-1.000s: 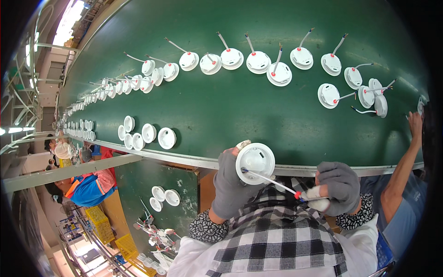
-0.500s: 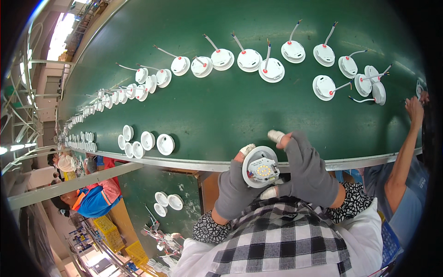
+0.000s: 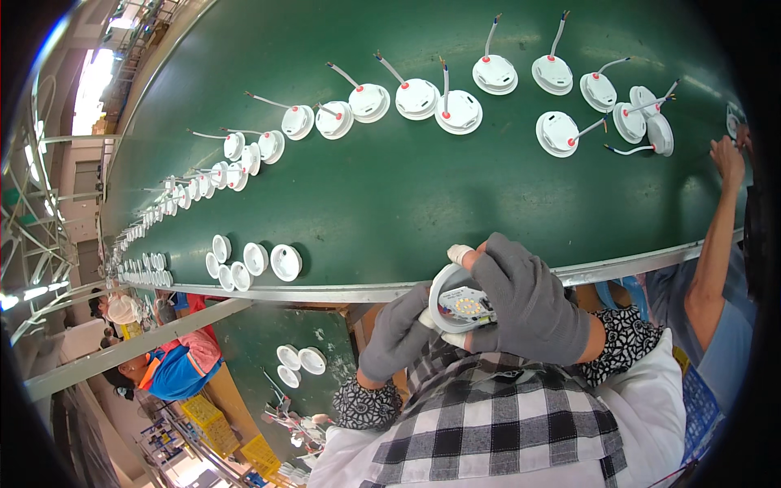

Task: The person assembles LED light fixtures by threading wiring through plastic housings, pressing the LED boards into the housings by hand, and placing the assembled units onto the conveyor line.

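Observation:
Both my hands, in grey fingerless gloves with white-wrapped fingertips, grip a round white downlight (image 3: 441, 286) at the near edge of the bench. My left hand (image 3: 399, 329) closes on its left and lower rim. My right hand (image 3: 529, 302) wraps round its right side, a wrapped finger at the top of the rim. Inside the tilted ring sits a board with several yellow LEDs (image 3: 466, 307); the gloved right fingers cover part of it. Left of my hands, several empty white lamp rings (image 3: 285, 263) stand on the bench.
Several white downlights (image 3: 459, 111) with grey cables lie in a long row across the green bench (image 3: 366, 195). A co-worker's arm (image 3: 712, 236) reaches in at the right. On a lower left table (image 3: 244, 342) rest three white rings (image 3: 311, 359) and loose cabled parts. Yellow crates (image 3: 203, 423) stand beyond.
My right hand has come down and left from beside the lamp and taken hold of its right side. The lamp has tilted in my hands. The whole view has shifted slightly.

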The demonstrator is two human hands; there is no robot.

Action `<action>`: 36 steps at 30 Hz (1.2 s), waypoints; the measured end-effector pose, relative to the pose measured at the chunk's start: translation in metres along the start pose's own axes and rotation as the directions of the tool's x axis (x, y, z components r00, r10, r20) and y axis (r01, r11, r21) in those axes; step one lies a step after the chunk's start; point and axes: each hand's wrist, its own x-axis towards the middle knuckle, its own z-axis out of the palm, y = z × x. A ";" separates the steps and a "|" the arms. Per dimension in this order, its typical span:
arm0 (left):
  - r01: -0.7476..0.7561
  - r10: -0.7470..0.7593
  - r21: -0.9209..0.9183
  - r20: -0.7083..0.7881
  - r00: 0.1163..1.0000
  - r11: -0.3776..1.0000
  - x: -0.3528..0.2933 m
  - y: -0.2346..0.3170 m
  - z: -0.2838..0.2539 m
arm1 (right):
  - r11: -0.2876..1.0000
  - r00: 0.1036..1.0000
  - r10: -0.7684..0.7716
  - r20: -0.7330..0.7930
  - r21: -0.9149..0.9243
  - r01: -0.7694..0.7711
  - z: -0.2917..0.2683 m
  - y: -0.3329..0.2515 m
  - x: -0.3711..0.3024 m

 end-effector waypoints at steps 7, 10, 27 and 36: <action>-0.030 0.076 -0.375 0.110 0.991 0.927 0.001 -0.033 -0.005 | 0.993 0.995 0.050 0.092 0.104 -0.060 0.001 0.002 -0.005; 0.044 0.065 -0.490 0.203 0.977 0.870 0.005 -0.034 -0.012 | 0.995 0.995 0.072 0.066 0.070 -0.076 0.003 0.000 -0.008; 0.227 -0.199 -0.327 0.118 0.973 0.917 0.009 0.018 -0.009 | 0.979 0.992 0.026 0.121 0.196 -0.050 -0.010 0.022 -0.012; 0.342 -0.291 -0.202 0.243 0.925 0.918 -0.013 0.022 -0.011 | 0.751 0.882 -0.002 0.471 0.583 -0.309 0.026 0.034 -0.029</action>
